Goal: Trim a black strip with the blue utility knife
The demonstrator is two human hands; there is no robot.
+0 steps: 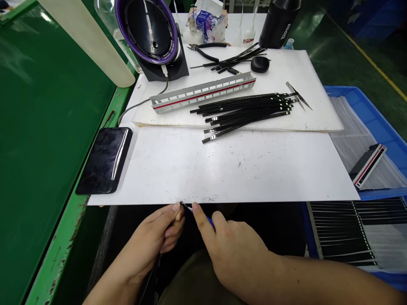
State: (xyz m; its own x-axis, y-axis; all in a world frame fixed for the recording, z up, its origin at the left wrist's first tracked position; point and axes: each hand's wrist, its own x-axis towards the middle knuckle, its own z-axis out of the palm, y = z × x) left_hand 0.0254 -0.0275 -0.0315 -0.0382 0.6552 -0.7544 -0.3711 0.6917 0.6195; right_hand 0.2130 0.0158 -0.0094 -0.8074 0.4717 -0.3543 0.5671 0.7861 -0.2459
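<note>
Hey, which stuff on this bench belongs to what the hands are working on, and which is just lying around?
In use: left hand, pinching a thin dark strip; right hand, holding a blue-handled tool; probably the pile of black strips.
Lying about: phone, fan, cutters, tweezers, black bottle.

Bright, even light is cast from overhead. The white tabletop point(229, 169) is rendered nearly shadowless and close to overexposed. Soft glare is spread over the green surface point(38, 97), and streaks are reflected in the dark phone point(104, 159). Highlights are caught on the black strips point(248, 112). Straight edges are bowed toward the corners. Below the near edge the light is dimmer; the left hand point(155, 241) and right hand point(235, 254) are shown sharp, but the thin piece point(185, 206) between them is unresolved.
</note>
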